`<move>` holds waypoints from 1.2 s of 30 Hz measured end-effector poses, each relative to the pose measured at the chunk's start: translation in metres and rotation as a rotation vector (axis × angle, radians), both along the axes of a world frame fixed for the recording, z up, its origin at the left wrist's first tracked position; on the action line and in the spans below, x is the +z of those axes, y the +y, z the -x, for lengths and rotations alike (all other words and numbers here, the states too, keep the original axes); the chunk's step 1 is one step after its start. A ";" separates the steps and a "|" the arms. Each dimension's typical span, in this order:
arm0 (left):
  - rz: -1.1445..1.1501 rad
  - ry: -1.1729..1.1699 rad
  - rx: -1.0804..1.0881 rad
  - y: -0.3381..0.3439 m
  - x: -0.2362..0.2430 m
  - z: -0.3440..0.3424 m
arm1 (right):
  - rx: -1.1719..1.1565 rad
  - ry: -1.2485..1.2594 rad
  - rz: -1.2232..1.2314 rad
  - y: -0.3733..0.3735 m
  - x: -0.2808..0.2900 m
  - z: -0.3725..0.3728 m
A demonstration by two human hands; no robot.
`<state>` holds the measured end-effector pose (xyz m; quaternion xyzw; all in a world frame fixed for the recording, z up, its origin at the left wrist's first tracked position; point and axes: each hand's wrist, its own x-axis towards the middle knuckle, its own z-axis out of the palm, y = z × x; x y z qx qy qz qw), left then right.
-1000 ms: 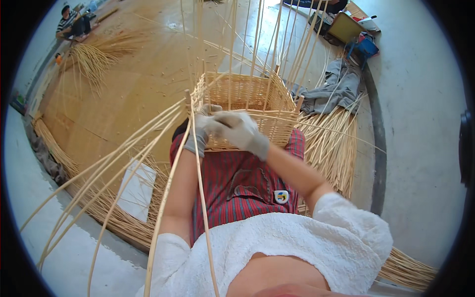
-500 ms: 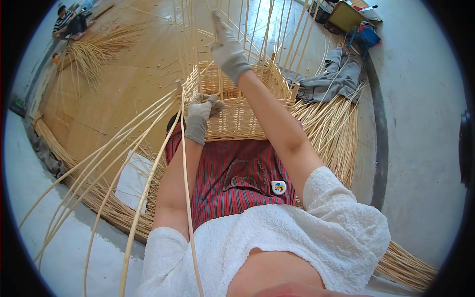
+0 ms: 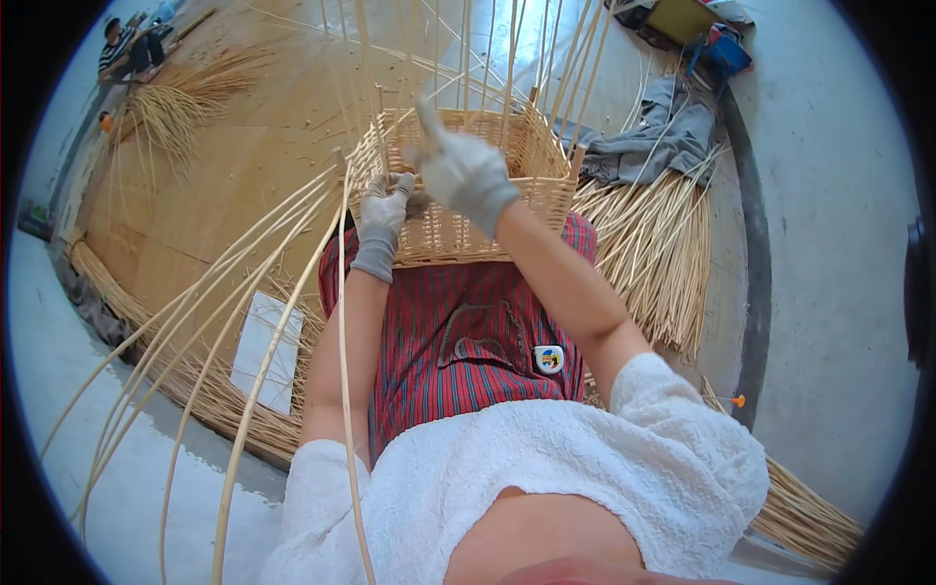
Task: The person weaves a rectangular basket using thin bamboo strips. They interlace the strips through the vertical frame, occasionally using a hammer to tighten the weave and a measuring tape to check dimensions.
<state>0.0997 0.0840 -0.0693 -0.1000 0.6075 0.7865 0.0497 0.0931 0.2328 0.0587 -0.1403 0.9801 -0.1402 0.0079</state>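
Both gloved hands (left [image 3: 382, 210], right [image 3: 464, 175]) work the wicker basket [image 3: 458, 229] rim.

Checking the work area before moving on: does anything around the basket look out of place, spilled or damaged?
Nothing looks damaged. The half-woven basket sits upright on the lap, both gloved hands at its near rim. A grey cloth lies crumpled on the floor over the cane bundle, and loose canes fan out leftward.

We are keeping the wicker basket [image 3: 458, 185] on our lap, the cane bundle [image 3: 648, 244] lying to its right, the grey cloth [image 3: 653, 136] behind that bundle, loose canes [image 3: 244, 292] fanning out leftward.
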 end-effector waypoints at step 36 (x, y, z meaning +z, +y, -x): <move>0.481 0.125 -0.189 0.079 0.041 0.014 | -0.406 -0.047 2.072 0.214 -0.102 -0.058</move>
